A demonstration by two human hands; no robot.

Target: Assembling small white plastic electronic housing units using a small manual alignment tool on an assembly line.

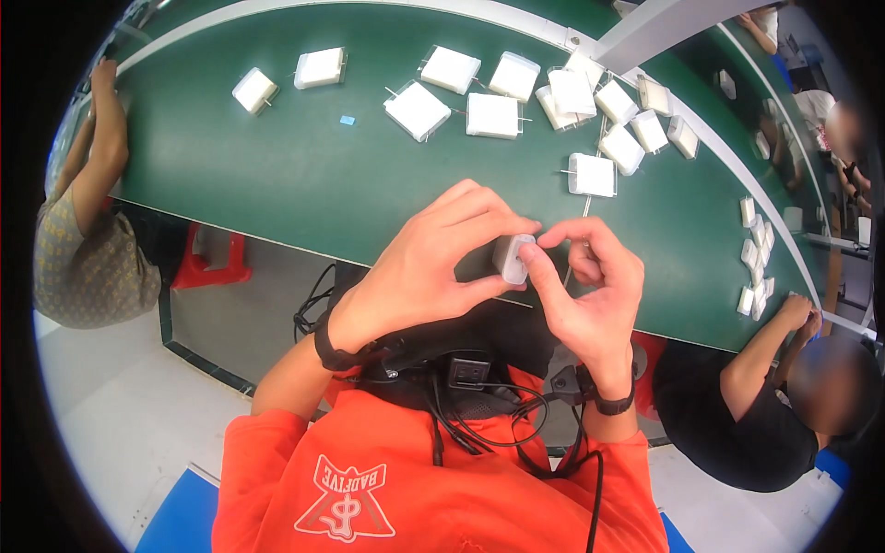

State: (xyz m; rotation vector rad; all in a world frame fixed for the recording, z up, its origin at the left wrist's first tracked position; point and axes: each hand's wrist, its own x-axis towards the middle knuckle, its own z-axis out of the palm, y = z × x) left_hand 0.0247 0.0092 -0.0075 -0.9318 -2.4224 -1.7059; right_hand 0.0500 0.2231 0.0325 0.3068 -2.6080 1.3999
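Observation:
Just over the table's near edge, a small whitish block in a clear plastic case is held end-up between both hands. My left hand is closed on it, the thumb below and the fingers above along its sides. From the other side my right hand meets it, its thumb pressed on the end face and the index finger bent close to the upper edge. A small dark spot shows on that end face beside the thumb. Beyond my hands lies a similar white block with a thin pin sticking out.
Several more white blocks are scattered across the green table. A blue scrap lies among them. Another group of blocks is at the right, by a co-worker in black. A second person sits at the left.

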